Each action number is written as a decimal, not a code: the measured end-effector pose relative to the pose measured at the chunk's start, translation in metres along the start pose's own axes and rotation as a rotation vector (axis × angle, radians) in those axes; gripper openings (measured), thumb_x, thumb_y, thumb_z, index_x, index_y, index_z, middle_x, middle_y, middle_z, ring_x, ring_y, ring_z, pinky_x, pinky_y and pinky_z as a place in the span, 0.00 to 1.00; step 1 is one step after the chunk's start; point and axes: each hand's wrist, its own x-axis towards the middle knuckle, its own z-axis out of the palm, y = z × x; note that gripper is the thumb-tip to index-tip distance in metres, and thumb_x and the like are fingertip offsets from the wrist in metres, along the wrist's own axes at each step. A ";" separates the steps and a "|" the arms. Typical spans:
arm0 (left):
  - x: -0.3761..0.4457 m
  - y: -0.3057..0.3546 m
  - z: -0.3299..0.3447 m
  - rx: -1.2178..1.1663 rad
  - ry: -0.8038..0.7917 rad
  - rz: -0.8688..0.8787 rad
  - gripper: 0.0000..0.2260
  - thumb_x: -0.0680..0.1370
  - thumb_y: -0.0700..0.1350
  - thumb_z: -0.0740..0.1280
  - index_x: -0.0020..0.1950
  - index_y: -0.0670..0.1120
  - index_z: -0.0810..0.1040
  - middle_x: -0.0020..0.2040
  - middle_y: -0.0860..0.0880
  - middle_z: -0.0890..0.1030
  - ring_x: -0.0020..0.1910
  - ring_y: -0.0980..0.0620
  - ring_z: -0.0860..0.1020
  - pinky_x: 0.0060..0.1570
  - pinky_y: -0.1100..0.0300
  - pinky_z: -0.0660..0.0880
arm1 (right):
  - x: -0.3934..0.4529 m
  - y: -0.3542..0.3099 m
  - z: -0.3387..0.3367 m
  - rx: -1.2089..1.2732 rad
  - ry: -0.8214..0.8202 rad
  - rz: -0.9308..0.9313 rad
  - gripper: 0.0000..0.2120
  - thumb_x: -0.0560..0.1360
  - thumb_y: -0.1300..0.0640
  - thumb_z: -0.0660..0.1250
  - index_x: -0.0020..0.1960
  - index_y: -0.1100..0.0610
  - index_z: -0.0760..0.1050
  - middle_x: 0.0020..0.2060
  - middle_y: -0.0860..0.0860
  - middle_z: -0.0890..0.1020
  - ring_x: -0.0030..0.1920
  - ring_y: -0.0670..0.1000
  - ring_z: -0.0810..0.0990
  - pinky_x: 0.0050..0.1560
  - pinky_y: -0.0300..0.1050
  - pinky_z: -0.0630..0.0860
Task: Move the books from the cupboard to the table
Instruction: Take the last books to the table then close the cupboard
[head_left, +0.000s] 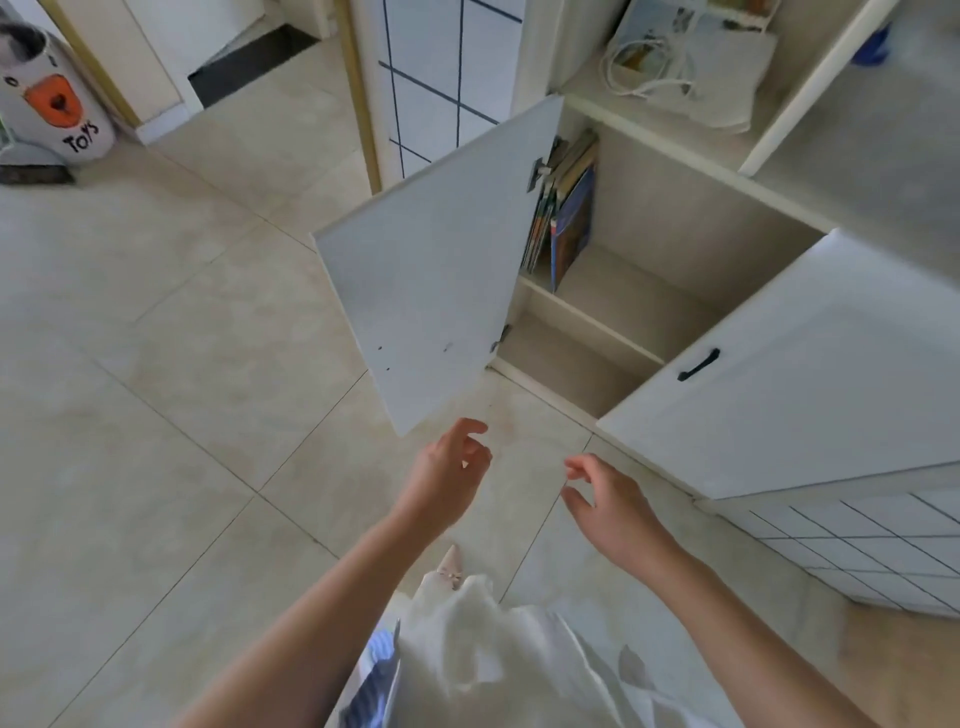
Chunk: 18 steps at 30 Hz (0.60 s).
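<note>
Several thin books (566, 208) stand upright at the left end of the upper shelf inside a white cupboard (691, 249), partly hidden by its left door (436, 260), which is swung wide. My left hand (449, 467) hovers just below that door's lower corner, fingers loosely curled, holding nothing. Level with it, my right hand (608, 493) hangs in the air over the floor in front of the cupboard, fingers relaxed and empty. Both hands are well short of the books. No table is in view.
The right cupboard door (789, 395) with a black handle is swung partly out. A white bag (691, 62) lies on the shelf above. A toy bin marked TOYS (57, 104) stands at far left. Tiled floor (156, 364) spreads to the left.
</note>
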 end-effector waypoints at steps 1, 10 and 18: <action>0.013 0.006 0.001 0.013 -0.002 0.009 0.12 0.79 0.41 0.62 0.62 0.46 0.74 0.49 0.49 0.84 0.52 0.51 0.80 0.47 0.62 0.70 | 0.009 0.000 -0.008 0.005 0.004 0.001 0.17 0.79 0.55 0.62 0.67 0.56 0.68 0.61 0.49 0.76 0.63 0.49 0.73 0.62 0.40 0.68; 0.137 0.053 0.038 -0.007 0.034 -0.062 0.13 0.78 0.41 0.65 0.62 0.47 0.74 0.48 0.52 0.80 0.51 0.51 0.79 0.48 0.62 0.71 | 0.128 0.021 -0.111 -0.148 0.009 -0.080 0.24 0.77 0.58 0.65 0.71 0.59 0.64 0.68 0.54 0.70 0.69 0.54 0.67 0.67 0.43 0.63; 0.227 0.092 0.097 0.107 0.098 -0.165 0.19 0.77 0.41 0.65 0.68 0.46 0.70 0.63 0.47 0.74 0.61 0.47 0.73 0.61 0.56 0.70 | 0.251 0.009 -0.206 -0.354 -0.006 -0.350 0.30 0.77 0.60 0.64 0.75 0.56 0.55 0.73 0.54 0.62 0.73 0.54 0.60 0.68 0.46 0.63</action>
